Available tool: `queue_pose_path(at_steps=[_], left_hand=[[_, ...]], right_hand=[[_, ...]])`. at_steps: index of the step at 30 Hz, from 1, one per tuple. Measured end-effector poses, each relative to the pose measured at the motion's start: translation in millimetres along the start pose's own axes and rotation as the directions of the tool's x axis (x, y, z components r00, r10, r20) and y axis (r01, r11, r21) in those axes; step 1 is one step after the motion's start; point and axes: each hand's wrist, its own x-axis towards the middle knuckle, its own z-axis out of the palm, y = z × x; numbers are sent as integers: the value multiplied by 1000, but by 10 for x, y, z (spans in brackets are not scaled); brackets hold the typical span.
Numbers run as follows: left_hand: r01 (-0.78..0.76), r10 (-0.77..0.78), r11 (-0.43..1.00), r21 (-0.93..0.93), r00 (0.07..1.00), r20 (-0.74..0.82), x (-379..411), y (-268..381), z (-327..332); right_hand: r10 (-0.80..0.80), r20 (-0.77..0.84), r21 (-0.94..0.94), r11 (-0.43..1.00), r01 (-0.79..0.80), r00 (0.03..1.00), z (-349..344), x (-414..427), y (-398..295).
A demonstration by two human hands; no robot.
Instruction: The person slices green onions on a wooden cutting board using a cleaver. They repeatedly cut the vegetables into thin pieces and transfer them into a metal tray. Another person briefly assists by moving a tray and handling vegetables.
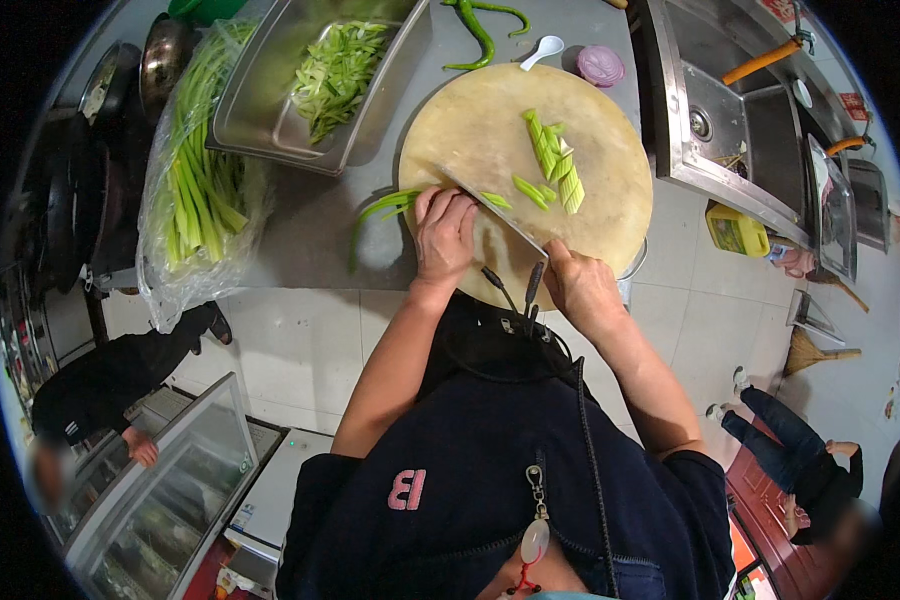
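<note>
My left hand (444, 236) presses a few thin green vegetable stalks (397, 201) onto a round chopping board (450, 120). Their long ends hang past the board's left edge, and short tips poke out right of my fingers. In my right hand (583, 289) is the handle of a kitchen knife. The knife's blade (495, 212) slants up and left across the board, close against my left fingers, and I see it nearly edge-on. Diagonally cut green pieces (546, 154) lie right of the blade, with a few slivers (531, 192) nearer it.
A deep steel pan (229, 112) holds sliced greens (341, 79). Left of it lies a plastic bag of green stalks (202, 202). Green chillies (476, 34), a white spoon (544, 51) and a cut red onion (600, 66) sit behind the board. A steel sink (765, 112) is at right. Two other people stand farther off.
</note>
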Motion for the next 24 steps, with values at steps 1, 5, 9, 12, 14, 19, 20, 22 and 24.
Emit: queue_pose_path(at_steps=[1,5,9,12,14,19,20,22,24], left_hand=[[-8,8,1000,1,1000,-15,2,9,-27],[46,-45,997,66,999,-15,41,5,-121],[30,-31,999,15,999,38,37,-16,-103],[-29,33,997,-69,998,56,-9,73,25],[-64,69,993,-97,996,48,-30,145,134],[-66,71,991,-115,997,41,-28,206,158],[-71,76,990,-120,996,38,-29,210,165],[-83,88,989,-124,996,30,-26,191,190],[-112,116,989,-97,993,34,-23,157,199]], right_hand=[[10,7,-7,1000,-10,1000,7,-1,-11],[18,-24,16,1000,-18,1000,8,-7,-10],[78,-46,81,994,-74,996,-40,-40,36],[140,-89,60,989,-135,986,-84,-84,95],[161,-152,77,986,-150,975,-130,-138,103],[133,-25,142,982,-128,991,-405,-351,21],[122,-17,146,982,-118,992,-430,-383,10],[127,32,117,985,-129,991,-473,-422,9],[128,59,83,988,-133,990,-485,-446,23]])
